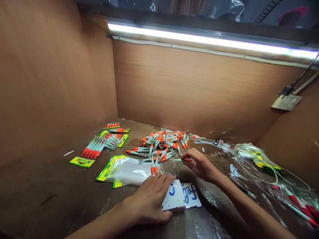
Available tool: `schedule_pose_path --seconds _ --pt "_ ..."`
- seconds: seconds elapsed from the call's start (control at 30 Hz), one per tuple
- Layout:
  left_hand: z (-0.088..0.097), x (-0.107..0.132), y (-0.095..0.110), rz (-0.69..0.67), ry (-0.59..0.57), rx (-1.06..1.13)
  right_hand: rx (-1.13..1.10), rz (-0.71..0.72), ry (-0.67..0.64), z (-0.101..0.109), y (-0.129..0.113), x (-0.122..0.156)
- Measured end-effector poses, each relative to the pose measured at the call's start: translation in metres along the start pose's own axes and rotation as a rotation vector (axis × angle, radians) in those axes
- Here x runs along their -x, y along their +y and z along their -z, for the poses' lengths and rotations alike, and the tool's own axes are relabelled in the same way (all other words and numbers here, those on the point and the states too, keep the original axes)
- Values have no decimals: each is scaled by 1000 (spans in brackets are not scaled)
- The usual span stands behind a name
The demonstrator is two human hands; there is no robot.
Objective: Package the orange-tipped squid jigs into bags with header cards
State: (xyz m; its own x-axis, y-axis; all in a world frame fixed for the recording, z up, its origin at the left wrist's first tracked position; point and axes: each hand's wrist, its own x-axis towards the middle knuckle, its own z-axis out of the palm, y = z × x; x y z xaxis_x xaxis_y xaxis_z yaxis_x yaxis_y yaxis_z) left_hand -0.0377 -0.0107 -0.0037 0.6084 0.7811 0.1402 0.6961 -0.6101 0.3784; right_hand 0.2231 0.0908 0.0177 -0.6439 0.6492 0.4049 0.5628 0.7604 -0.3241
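Observation:
A pile of orange-and-pale-green fishing lures (163, 144) lies in the middle of the brown bench. My right hand (199, 165) reaches into its near edge, fingers pinched on one lure (181, 160). My left hand (151, 199) lies flat, fingers stretched out, on a white card with blue writing (183, 196), its fingertips next to two lures (154, 167) resting on a stack of clear bags with yellow-green headers (124, 171).
Filled lure packs (102, 144) and a loose yellow-green label (82, 161) lie at the left. Crumpled plastic bags with more lures (274, 179) crowd the right. Brown walls enclose the bench on three sides; a light strip (211, 39) and a wall socket (286, 101) are above.

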Motion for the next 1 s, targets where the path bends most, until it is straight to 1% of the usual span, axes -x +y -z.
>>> schedule_pose_path --seconds 0.07,0.13,0.2,0.3,0.4,0.5,0.53,0.57,0.67,0.7,0.77,0.87,0.9,0.93,0.97,1.0 --pt "-3 1 -9 3 34 42 -139 -124 -34 15 -2 31" --pt "-6 -1 -13 1 75 78 -196 -237 -112 20 -7 59" --pt "-9 -3 -13 -25 98 105 -222 -303 -162 14 -16 77" --pt "-10 -7 -12 -45 101 125 -238 -309 -162 -7 -31 87" --pt "-12 -9 -10 -48 103 132 -228 -275 -138 -25 -41 85" --pt "-13 -9 -11 -64 106 134 -170 -262 -106 -35 -42 82" --pt "-13 -9 -11 -70 108 134 -137 -237 -94 -38 -40 80" --pt "-13 -9 -11 -78 110 135 -100 -188 -89 -40 -39 79" --pt "-11 -9 -10 -81 108 147 -15 38 -124 -43 -35 74" --pt "-10 -8 -10 -75 103 151 2 99 -144 -41 -35 71" --pt "-9 -8 -10 -55 87 153 17 158 -189 -32 -35 66" --pt "-11 -6 -13 -41 65 149 -60 131 -347 -8 -30 51" --pt "-12 -6 -15 -42 57 150 -98 93 -395 -1 -26 42" --pt "-12 -5 -16 -43 50 153 -126 42 -414 4 -21 32" --pt "-13 -5 -17 -44 43 156 -113 -18 -380 6 -15 20" --pt "-13 -5 -18 -42 39 158 -44 -69 -300 4 -9 6"
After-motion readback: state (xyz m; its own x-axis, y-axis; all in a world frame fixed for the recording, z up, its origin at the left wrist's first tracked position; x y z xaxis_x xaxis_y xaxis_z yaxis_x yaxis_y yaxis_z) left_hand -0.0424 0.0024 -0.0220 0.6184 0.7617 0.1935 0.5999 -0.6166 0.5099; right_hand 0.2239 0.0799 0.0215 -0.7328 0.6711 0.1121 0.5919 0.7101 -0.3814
